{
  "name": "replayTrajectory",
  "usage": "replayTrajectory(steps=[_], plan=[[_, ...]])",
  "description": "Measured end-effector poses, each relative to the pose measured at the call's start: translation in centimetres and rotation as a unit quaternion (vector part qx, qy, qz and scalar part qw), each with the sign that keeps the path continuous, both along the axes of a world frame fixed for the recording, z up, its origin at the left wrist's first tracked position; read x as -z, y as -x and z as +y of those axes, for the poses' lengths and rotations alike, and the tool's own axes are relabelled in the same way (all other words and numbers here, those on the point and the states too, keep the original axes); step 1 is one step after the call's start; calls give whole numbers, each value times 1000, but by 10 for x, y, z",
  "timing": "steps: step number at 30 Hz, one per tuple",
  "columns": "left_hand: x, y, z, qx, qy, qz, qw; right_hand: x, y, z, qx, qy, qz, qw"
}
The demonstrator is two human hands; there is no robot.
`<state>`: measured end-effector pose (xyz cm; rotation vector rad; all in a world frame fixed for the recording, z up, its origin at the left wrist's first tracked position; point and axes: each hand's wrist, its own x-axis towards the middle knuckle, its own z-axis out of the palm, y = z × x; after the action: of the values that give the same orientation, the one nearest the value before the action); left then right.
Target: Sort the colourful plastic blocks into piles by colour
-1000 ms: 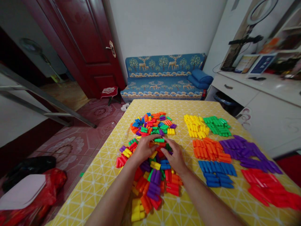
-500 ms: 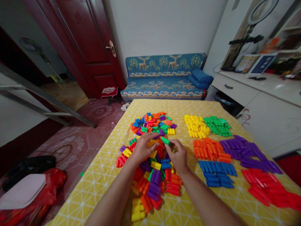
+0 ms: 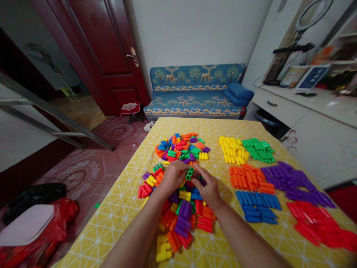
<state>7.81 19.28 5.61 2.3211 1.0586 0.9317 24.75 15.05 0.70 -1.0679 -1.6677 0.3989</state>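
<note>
Both my hands meet over a mixed heap of coloured plastic tube blocks (image 3: 181,216) on the yellow tablecloth (image 3: 117,219). My left hand (image 3: 172,178) has its fingers curled round a green tube block (image 3: 190,173), seen end on. My right hand (image 3: 208,189) touches the same green block with its fingertips. A second mixed heap (image 3: 181,147) lies just beyond my hands.
Sorted piles lie on the right: yellow (image 3: 231,149), green (image 3: 259,149), orange (image 3: 248,178), purple (image 3: 292,182), blue (image 3: 258,206), red (image 3: 320,223). A blue sofa (image 3: 195,93) stands beyond the table, a dark red door (image 3: 103,56) at left, white cabinets (image 3: 306,123) at right.
The green block was lifted out of the heap by my right hand, then brought to my left hand, where it now stands end on between both hands.
</note>
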Motion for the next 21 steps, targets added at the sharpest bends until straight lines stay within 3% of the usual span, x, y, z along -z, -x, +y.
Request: replayTrajectory(steps=[3,10,17,21], plan=[[2,-3,-1,-14,-10,17,1000,-3,1,1,-24,-8,-4,1000],[5,-11,-7,-127,-12,34,991,-4,2,2,-48,-15,6,999],[5,-14,-7,-123,9,34,992,0,3,4,-48,-38,-5,998],[-4,-16,-9,-94,7,26,995,3,3,6,0,-20,-2,1000]])
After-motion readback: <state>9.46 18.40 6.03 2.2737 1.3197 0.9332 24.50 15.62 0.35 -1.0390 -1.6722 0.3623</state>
